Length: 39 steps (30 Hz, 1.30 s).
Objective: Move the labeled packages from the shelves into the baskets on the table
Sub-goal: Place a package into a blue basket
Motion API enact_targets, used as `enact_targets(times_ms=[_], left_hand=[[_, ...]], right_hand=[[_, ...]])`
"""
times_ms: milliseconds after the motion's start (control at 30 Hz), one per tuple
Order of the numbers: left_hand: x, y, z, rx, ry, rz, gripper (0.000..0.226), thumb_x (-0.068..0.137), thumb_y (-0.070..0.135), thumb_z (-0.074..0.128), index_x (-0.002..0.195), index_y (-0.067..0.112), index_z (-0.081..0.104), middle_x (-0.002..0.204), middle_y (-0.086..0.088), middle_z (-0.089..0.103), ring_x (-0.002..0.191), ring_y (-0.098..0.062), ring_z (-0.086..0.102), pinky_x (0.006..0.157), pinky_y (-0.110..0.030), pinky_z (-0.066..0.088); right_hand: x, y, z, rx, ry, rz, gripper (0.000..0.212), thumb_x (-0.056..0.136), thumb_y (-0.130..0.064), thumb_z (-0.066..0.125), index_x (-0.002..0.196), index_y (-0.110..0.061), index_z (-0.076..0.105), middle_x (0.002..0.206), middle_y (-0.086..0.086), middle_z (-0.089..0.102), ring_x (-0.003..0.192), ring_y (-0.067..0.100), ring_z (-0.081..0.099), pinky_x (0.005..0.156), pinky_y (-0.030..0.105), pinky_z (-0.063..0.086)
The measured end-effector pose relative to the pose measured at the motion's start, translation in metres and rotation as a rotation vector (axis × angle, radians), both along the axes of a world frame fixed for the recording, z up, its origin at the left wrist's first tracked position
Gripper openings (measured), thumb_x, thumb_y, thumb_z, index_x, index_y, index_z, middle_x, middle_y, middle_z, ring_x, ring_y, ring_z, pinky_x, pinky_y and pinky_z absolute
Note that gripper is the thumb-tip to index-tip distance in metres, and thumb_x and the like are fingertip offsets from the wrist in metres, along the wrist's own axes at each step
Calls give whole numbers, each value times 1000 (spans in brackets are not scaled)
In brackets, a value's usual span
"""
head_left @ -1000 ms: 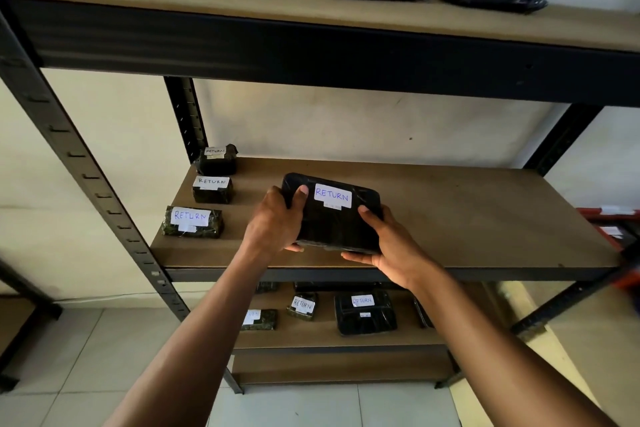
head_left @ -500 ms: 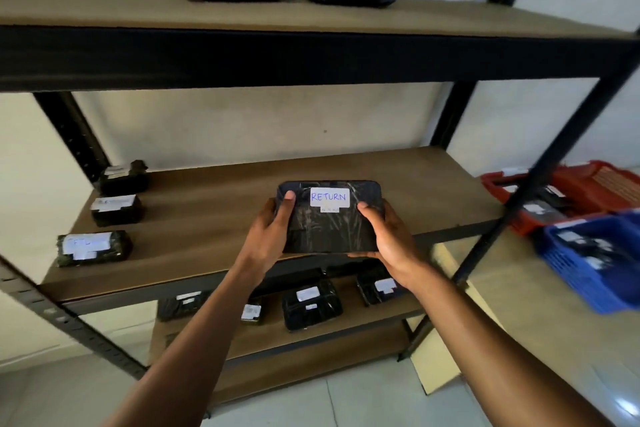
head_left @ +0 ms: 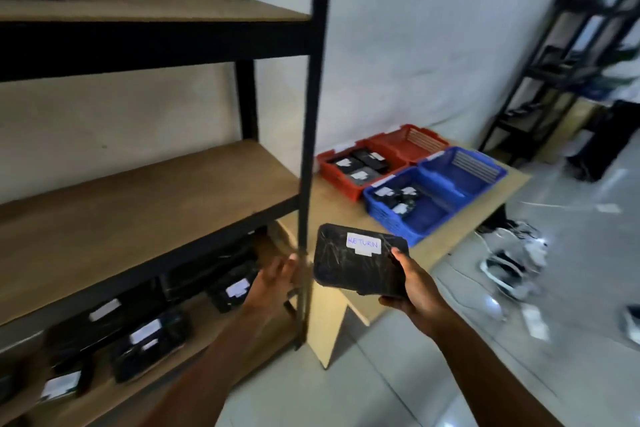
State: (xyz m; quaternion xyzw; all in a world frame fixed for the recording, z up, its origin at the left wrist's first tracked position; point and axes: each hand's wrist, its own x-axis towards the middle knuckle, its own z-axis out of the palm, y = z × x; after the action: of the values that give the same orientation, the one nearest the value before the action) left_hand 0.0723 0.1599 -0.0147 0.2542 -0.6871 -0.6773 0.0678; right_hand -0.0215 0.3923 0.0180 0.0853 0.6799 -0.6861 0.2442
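beside the shelf post (head_left: 308, 149), mid-carry; right hand (head_left: 414, 286) grips the package (head_left: 356, 265), left hand (head_left: 273, 282) loose; next, reach the baskets (head_left: 389, 220)

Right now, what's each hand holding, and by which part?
Right hand grips the black RETURN package by its right end, thumb on top. Left hand holds nothing, beside the shelf post.
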Motion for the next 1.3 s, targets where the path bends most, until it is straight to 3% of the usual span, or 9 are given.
enact_targets(times_ms=[67,167,267,567,633,767,900,1067,1300], left_hand=[[-33,32,-16,-36,-28,-88,30,94,47,59,101,18,64,93,-7,70,81,-19,70,79,-36,55],[-83,68,-29,-123,-56,-197,15,96,40,60,100,26,63,100,2,71,80,-12,69,81,-39,54],[-141,95,-42,-190,-52,-225,14,92,48,63,95,34,64,98,13,71,87,-13,71,84,-41,55],[-300,147,-59,-219,-83,-118,18,95,29,63,108,18,62,105,5,65,84,-10,58,75,-26,39],[-328,151,-66,-223,-82,-83,20,93,27,65,108,15,60,109,-3,65,86,-18,61,75,-30,44],[-376,160,-78,-263,-103,-9,30,91,26,68,116,14,57,122,-8,58,108,-30,59,93,-45,50],[-426,171,-81,-337,-81,5,34,91,25,69,120,13,57,123,-8,57,109,-27,58,91,-35,48],[-487,193,-86,-412,-65,117,34,91,28,68,121,19,56,129,-7,53,120,-26,50,99,-42,46],[-563,241,-86,-435,-138,178,37,92,34,66,125,22,54,128,-4,53,117,-27,54,102,-46,47]], right_hand=[[-17,41,-4,1,-9,-59,35,101,-45,50,122,-21,65,101,2,77,88,22,71,62,35,57],[-49,85,-13,3,1,-145,35,101,-42,52,123,-19,64,98,2,77,83,21,70,63,36,57],[-89,114,-28,19,-23,-220,39,99,-42,55,127,-15,60,114,14,72,89,30,70,57,36,58],[-231,165,-67,113,-109,-249,40,100,-43,56,128,-15,57,114,22,69,90,40,70,57,38,58],[-257,175,-77,126,-135,-249,42,98,-43,58,128,-14,56,116,23,66,91,41,69,57,38,58],[-305,189,-87,113,-224,-287,40,97,-42,60,127,-15,54,119,20,62,102,44,64,55,38,58],[-369,198,-91,101,-213,-232,41,98,-43,58,128,-14,55,113,19,66,95,42,67,59,40,59],[-458,214,-97,151,-183,-96,48,97,-52,55,131,-17,56,113,17,69,96,40,71,76,50,62],[-564,252,-76,107,-129,34,36,100,-40,55,128,-17,57,108,11,70,95,31,69,64,38,59]])
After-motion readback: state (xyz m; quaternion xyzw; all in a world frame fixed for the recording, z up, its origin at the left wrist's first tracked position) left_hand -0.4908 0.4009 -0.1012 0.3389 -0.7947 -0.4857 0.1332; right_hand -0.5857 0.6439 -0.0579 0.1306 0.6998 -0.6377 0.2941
